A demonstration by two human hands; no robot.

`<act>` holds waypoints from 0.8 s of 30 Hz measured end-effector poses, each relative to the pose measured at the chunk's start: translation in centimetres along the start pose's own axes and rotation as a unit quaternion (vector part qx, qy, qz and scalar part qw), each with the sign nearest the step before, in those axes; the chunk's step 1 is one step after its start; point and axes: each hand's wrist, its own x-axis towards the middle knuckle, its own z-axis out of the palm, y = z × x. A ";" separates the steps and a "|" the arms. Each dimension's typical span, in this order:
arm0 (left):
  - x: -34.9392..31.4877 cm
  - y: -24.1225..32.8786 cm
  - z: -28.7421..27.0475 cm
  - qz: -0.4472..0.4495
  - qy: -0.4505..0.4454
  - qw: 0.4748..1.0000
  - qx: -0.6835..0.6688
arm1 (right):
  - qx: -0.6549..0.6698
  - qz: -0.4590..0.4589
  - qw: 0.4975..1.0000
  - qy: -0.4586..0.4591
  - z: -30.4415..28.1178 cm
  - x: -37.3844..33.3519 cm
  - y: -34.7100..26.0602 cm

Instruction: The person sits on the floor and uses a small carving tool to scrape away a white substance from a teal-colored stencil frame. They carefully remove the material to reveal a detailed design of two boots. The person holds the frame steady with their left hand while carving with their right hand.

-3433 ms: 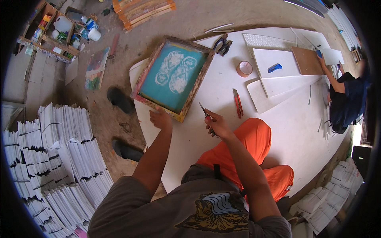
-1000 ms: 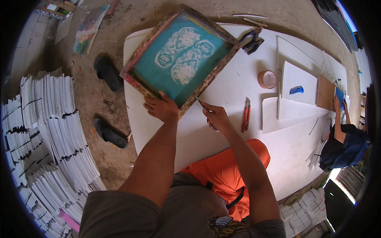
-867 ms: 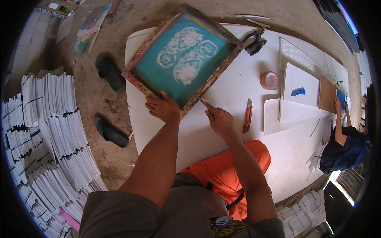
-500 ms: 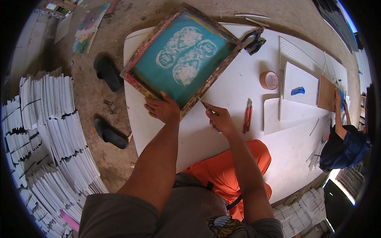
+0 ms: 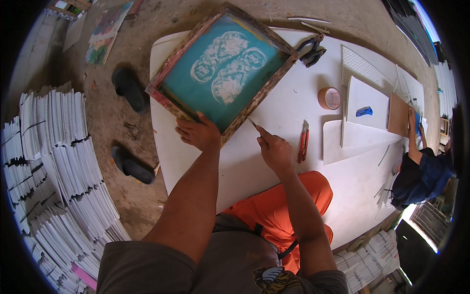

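Note:
A wooden screen-printing frame [image 5: 240,115] with teal mesh [image 5: 193,95] and two whitish printed designs lies at an angle over the far left of the white table [image 5: 254,166]. My left hand [image 5: 199,133] grips its near edge, the thumb over the inner side and the fingers along the outside. Closed around a thin, pointed metal tool [image 5: 252,122], my right hand [image 5: 276,153] is just to the right of the frame's near corner. The tool's tip points toward the frame's right side, slightly apart from it. Most of its handle is hidden in my fist.
Red-handled cutter [image 5: 303,142], tape roll [image 5: 329,98] and black clamp-like tool [image 5: 311,50] lie on the table. White boards [image 5: 364,110] hold a blue box cutter [image 5: 364,111]. At right, another person [image 5: 421,171] handles a brown board [image 5: 398,113]. Slippers [image 5: 129,90] and paper stacks [image 5: 54,127] are left.
My right hand has drawn back slightly from the frame, taking the tool's tip off its side. My left hand still holds the frame in the same place.

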 end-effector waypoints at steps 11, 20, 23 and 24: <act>0.0 0.3 -0.4 -0.006 -0.014 1.000 0.002 | -0.179 0.022 0.978 -0.107 -2.9 0.7 -3.5; -0.1 -0.4 0.3 0.027 -0.006 1.000 0.002 | -0.025 -0.001 0.995 -0.100 -1.1 1.7 -1.4; -0.2 0.0 -0.2 0.031 -0.012 0.999 -0.010 | 0.079 -0.004 0.992 -0.102 -1.7 1.9 -0.4; -0.2 0.0 -0.4 0.027 -0.014 0.999 -0.012 | -0.006 0.003 0.995 -0.102 -1.7 1.7 -0.9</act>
